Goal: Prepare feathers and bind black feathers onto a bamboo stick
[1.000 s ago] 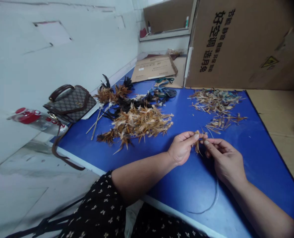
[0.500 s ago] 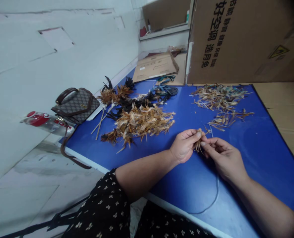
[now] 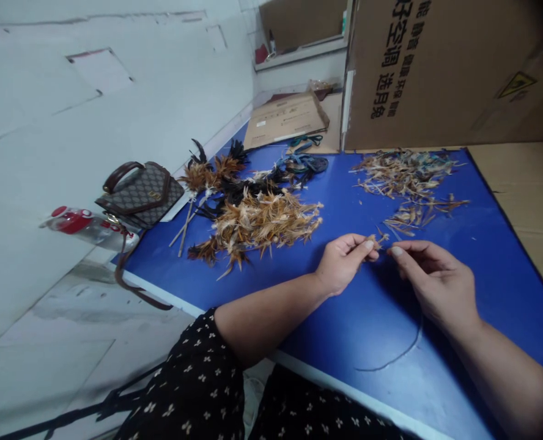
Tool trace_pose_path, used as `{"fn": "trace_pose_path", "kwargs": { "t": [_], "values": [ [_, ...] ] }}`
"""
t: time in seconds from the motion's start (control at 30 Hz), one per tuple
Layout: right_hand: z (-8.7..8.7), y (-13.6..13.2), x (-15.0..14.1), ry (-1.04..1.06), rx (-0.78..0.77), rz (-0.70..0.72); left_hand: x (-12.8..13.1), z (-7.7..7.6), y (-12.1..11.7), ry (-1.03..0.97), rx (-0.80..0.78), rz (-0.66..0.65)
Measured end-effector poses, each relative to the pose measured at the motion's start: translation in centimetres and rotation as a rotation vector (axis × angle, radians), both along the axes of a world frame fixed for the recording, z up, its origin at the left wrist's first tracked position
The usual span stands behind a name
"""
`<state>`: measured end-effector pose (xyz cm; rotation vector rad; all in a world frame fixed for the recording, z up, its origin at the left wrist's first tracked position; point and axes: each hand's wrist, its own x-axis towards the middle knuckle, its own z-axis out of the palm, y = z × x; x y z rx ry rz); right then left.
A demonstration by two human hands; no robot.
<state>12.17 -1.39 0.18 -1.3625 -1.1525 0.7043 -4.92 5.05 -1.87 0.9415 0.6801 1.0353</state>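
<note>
My left hand (image 3: 345, 263) is closed, pinching a small bunch of brown feathers (image 3: 378, 241) between thumb and fingertips. Just to its right, my right hand (image 3: 441, 284) has thumb and forefinger pressed together on a thin grey cord (image 3: 406, 353). The cord's loose end curves over the table below that hand; the pinched part is mostly hidden. A pile of golden-brown feathers (image 3: 266, 223) lies left of my hands. Another heap of pale, mixed feathers (image 3: 404, 171) lies beyond them at the right.
The blue table (image 3: 345, 342) also bears dark feathers with sticks (image 3: 184, 229) and a blue cord bundle (image 3: 306, 162). A brown handbag (image 3: 143, 195) and a plastic bottle (image 3: 90, 226) are at the left. Flat cardboard (image 3: 285, 119) and a large carton (image 3: 441, 73) stand behind.
My right hand has moved right, away from the left, and the cord has shifted with it. The left hand stays nearly in place, with less of the feather bunch showing.
</note>
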Motion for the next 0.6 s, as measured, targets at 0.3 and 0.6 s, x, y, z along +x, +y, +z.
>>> {"fn": "trace_pose_path", "kwargs": {
  "t": [0.3,0.6],
  "values": [
    [-0.6,0.1,0.0,-0.076,0.057,0.057,-0.2,-0.2,-0.2,0.050,0.027,-0.115],
    [-0.7,0.4,0.4,-0.224,0.185,0.086,-0.4,-1.1,0.2,0.068,0.022,-0.207]
  ]
}}
